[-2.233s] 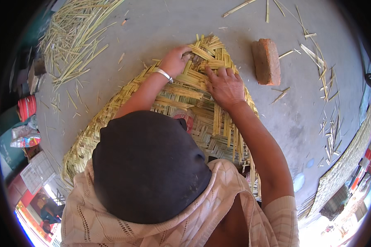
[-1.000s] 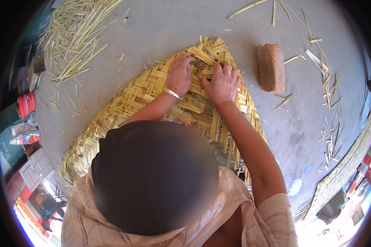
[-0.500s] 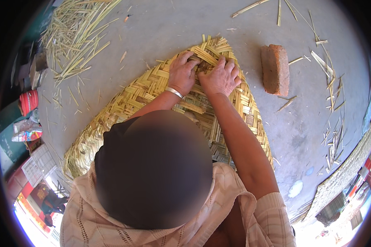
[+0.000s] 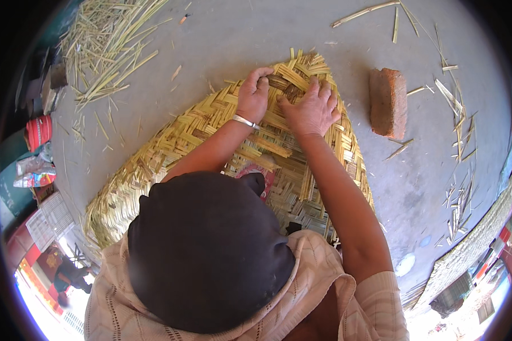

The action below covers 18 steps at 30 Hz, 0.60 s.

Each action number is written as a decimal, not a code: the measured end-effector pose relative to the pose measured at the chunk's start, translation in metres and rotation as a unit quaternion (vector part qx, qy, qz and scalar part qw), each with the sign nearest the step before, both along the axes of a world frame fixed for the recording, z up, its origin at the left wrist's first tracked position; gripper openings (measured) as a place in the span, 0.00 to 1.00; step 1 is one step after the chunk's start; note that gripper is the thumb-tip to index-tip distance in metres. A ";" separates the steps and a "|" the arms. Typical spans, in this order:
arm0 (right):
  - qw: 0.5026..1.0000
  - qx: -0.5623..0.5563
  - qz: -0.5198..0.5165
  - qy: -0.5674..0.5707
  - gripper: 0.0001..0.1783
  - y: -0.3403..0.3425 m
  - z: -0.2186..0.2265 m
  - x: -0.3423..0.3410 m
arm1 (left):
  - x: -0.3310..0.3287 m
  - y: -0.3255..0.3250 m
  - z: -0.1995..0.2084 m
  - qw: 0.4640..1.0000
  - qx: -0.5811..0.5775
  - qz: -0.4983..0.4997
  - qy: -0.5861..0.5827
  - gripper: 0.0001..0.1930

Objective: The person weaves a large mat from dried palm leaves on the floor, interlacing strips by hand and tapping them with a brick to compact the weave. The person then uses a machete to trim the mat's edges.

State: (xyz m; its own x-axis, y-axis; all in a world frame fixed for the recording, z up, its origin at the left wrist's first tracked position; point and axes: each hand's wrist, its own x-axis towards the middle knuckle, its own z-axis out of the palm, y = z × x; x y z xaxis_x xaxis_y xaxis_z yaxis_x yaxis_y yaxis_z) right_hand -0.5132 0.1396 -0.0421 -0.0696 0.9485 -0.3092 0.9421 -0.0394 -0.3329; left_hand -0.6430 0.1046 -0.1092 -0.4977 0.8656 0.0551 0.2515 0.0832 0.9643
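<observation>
A large yellow-green mat of woven flat reed strips point(image 4: 199, 128) lies before me, narrowing to a corner at the far end, where a few loose strip ends stick up. My left hand point(image 4: 253, 98), with a silver bangle at the wrist, is bent round the mat's far-left edge, thumb and fingers closing on the weave by a darker brown strip. My right hand point(image 4: 311, 111) rests on the weave just to the right, its fingers spread and slightly bent, palm down. What lies under the fingertips is hidden. A dark-covered head hides part of the mat's near side.
A reddish brick point(image 4: 388, 103) stands on the grey floor point(image 4: 222, 40) right of the mat. A heap of loose reeds point(image 4: 105, 48) lies far left, and scattered strips point(image 4: 458, 125) lie at the right. Bags point(image 4: 35, 167) and a red bundle point(image 4: 38, 132) line the left side.
My left thumb and fingers have moved apart, showing the brown strip between the hands. My right hand stays on the mat. The whole view has shifted a little.
</observation>
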 end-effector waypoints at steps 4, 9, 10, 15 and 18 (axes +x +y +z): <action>0.999 -0.016 -0.041 -0.005 0.53 0.003 -0.002 -0.010 | -0.001 0.003 -0.003 0.999 -0.016 0.017 -0.030 0.09; 0.998 -0.032 -0.049 -0.014 0.57 0.009 -0.004 -0.014 | -0.001 0.004 -0.006 0.998 -0.001 0.025 -0.061 0.09; 0.998 -0.032 -0.050 -0.020 0.57 0.010 -0.003 -0.015 | -0.001 0.004 -0.006 0.998 -0.008 0.025 -0.061 0.09; 0.996 -0.061 -0.063 -0.031 0.58 0.011 0.000 -0.023 | -0.002 0.006 -0.003 0.999 -0.021 0.021 -0.024 0.09; 0.996 -0.054 -0.065 -0.034 0.57 0.012 0.003 -0.024 | -0.009 0.007 0.006 0.997 -0.069 0.002 0.016 0.10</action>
State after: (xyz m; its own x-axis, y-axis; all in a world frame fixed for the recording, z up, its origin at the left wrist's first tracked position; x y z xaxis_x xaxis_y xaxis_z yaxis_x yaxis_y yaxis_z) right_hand -0.5375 0.1516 -0.0393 0.0767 0.9092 -0.4093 0.9467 -0.1952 -0.2562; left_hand -0.6518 0.1119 -0.1028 -0.5014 0.8639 -0.0481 0.2817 0.2155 0.9350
